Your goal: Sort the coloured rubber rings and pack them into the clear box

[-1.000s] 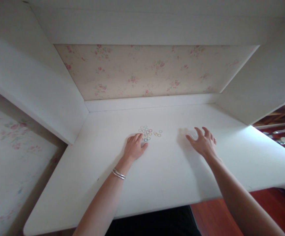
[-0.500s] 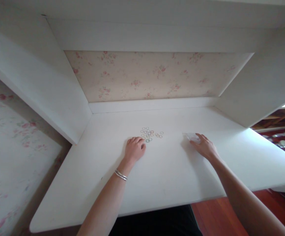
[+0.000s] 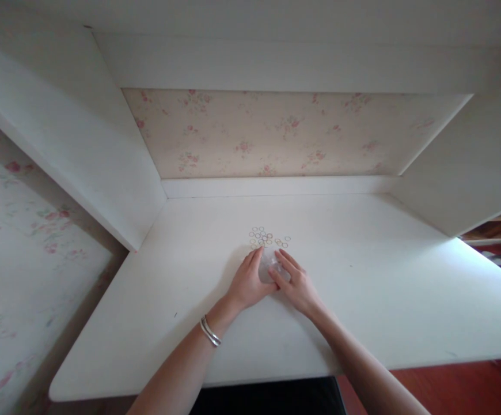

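A small clear plastic bag (image 3: 268,266) is between my two hands, just in front of a cluster of thin rings (image 3: 261,235). My left hand (image 3: 249,280), with silver bangles (image 3: 210,331) at its wrist, grips the bag's left side between thumb and fingers. On the other side my right hand (image 3: 297,282) pinches the bag with thumb and fingertips. The rings look like small elastic bands in several pale colours and lie flat, with a few spread to the right. The nearest rings are partly covered by the bag and fingers.
The white desk (image 3: 181,259) has a raised board (image 3: 276,185) along its back and white side panels (image 3: 82,127). Floral wallpaper (image 3: 293,132) shows behind. A dark seat or clothing (image 3: 272,397) is below the front edge, with red flooring (image 3: 449,389) to the right.
My right hand has brought the plastic bag leftward to the rings. My left hand has shifted slightly nearer and right, and now takes hold of the bag too.
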Demonstrator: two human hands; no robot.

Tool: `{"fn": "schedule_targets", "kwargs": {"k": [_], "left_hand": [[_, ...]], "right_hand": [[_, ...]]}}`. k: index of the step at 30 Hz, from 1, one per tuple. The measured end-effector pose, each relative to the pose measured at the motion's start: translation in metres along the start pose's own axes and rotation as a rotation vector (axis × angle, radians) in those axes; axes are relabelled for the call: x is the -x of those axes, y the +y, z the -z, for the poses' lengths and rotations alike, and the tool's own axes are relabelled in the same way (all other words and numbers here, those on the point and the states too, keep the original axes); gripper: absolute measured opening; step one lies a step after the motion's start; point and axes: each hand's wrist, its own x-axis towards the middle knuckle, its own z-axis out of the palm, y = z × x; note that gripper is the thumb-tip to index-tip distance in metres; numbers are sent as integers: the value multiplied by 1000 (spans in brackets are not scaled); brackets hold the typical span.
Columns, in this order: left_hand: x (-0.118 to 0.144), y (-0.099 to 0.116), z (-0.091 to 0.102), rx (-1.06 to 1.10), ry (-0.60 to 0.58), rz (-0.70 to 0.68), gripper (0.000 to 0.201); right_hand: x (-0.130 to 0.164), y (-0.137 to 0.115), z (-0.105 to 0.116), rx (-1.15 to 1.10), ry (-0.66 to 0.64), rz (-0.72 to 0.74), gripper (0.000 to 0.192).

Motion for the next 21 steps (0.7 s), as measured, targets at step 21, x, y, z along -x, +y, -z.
{"fn": "schedule_targets", "kwargs": {"k": [21], "left_hand": [[0, 3, 5, -86, -45, 24, 70]], "right_hand": [[9, 11, -4, 15, 13, 27, 46]]}}
